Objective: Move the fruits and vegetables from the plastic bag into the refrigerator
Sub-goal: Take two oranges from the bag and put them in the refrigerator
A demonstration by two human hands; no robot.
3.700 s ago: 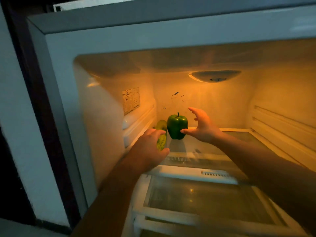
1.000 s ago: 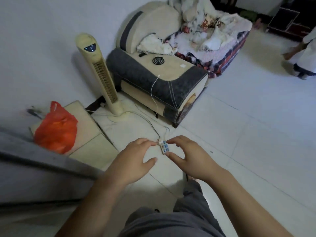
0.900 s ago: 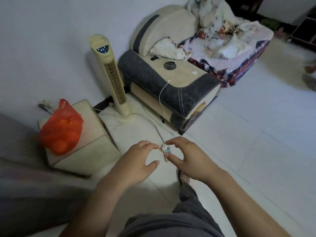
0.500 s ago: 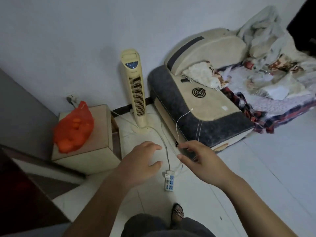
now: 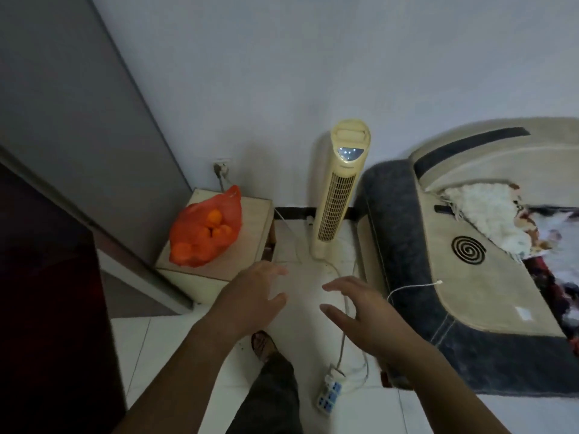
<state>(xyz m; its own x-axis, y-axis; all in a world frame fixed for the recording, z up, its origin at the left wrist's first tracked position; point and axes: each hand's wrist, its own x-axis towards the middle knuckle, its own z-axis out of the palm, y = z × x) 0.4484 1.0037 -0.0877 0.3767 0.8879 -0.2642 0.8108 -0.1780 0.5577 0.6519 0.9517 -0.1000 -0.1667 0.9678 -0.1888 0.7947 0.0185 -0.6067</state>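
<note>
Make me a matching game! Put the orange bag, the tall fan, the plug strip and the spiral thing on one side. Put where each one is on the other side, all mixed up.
Things
1. orange bag
2. tall fan
3. plug strip
4. spiral coil

Places
A. on the sofa arm
B. lying flat on the floor tiles
C. on the small table
D. standing upright by the wall

Pairs: 1-C, 2-D, 3-B, 4-A
</note>
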